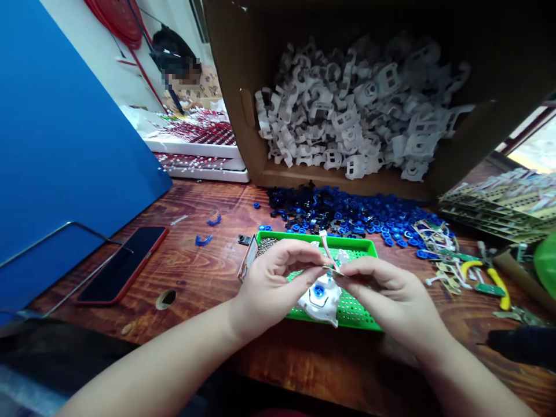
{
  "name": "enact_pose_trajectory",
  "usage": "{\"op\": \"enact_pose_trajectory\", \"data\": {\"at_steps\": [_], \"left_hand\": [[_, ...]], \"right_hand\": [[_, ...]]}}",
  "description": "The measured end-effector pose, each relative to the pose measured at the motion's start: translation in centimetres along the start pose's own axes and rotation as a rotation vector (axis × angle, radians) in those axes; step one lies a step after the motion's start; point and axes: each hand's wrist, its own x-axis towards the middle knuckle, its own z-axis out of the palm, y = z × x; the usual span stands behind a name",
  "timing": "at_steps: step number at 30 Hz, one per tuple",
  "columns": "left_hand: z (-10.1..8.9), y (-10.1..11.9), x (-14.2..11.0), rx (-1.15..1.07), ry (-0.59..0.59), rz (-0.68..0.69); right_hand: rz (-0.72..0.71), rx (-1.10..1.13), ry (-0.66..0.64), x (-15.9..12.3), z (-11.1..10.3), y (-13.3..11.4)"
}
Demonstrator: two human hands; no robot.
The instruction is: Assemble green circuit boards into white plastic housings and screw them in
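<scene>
My left hand (273, 281) and my right hand (388, 292) meet above a green perforated tray (356, 246) on the wooden table. Both pinch a small white plastic housing (324, 301) with a blue insert in its middle. A thin strip with a red and white wire (326, 249) sticks up between my fingertips. Fingers of both hands are curled closed on the part. Small metal pieces (266, 246) lie in the tray's left end.
A tilted cardboard box (249, 116) full of white plastic housings (356, 110) stands behind. Blue parts (347, 214) are heaped before it. A red-cased phone (124, 263) lies left, yellow-handled pliers (495, 281) and circuit boards (499, 197) right. Another person (182, 72) sits far back.
</scene>
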Motion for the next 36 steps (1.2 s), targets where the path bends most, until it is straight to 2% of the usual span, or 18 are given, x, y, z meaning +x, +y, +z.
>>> {"op": "enact_pose_trajectory", "data": {"at_steps": [2, 4, 6, 7, 8, 9, 13, 16, 18, 25, 28, 31, 33, 36], "left_hand": [[-0.6, 0.7, 0.4, 0.061, -0.048, -0.082], [-2.1, 1.5, 1.8, 0.241, -0.143, -0.187], [-4.2, 1.8, 4.1, 0.555, -0.236, -0.259], [-5.3, 1.6, 5.6, 0.798, -0.237, -0.25], [-6.4, 1.1, 7.2, 1.066, -0.212, -0.227], [-7.3, 0.4, 8.8, 1.16, -0.197, -0.229], [-9.3, -3.5, 14.1, 1.297, -0.368, -0.288], [-9.2, -5.6, 15.9, 1.364, -0.515, -0.348], [-8.9, -6.3, 16.2, 1.396, -0.567, -0.368], [-8.9, -6.8, 15.3, 1.392, -0.617, -0.419], [-9.1, -6.9, 15.2, 1.342, -0.55, -0.432], [-9.2, -6.4, 15.0, 1.243, -0.428, -0.414], [-8.9, -5.3, 14.4, 1.137, -0.338, -0.387], [-7.6, -2.6, 12.4, 0.919, -0.239, -0.347]], "right_hand": [[0.081, 0.056, -0.026, 0.2, 0.0, 0.1], [0.175, 0.138, -0.025, 0.6, -0.1, 0.3], [0.247, 0.204, 0.023, 0.9, -0.2, 0.5], [0.268, 0.225, 0.053, 1.1, -0.2, 0.7], [0.283, 0.239, 0.077, 1.3, -0.2, 0.8], [0.294, 0.249, 0.093, 1.4, -0.2, 1.0], [0.318, 0.283, 0.094, 1.7, 0.1, 1.6], [0.32, 0.282, 0.112, 1.8, 0.1, 2.1], [0.313, 0.28, 0.136, 1.8, 0.0, 2.3], [0.276, 0.306, 0.197, 1.7, -0.1, 2.2], [0.27, 0.314, 0.209, 1.7, -0.1, 2.0], [0.267, 0.316, 0.225, 1.7, -0.1, 2.0], [0.266, 0.322, 0.247, 1.7, -0.1, 1.8], [0.23, 0.339, 0.33, 1.5, -0.1, 1.3]]}}
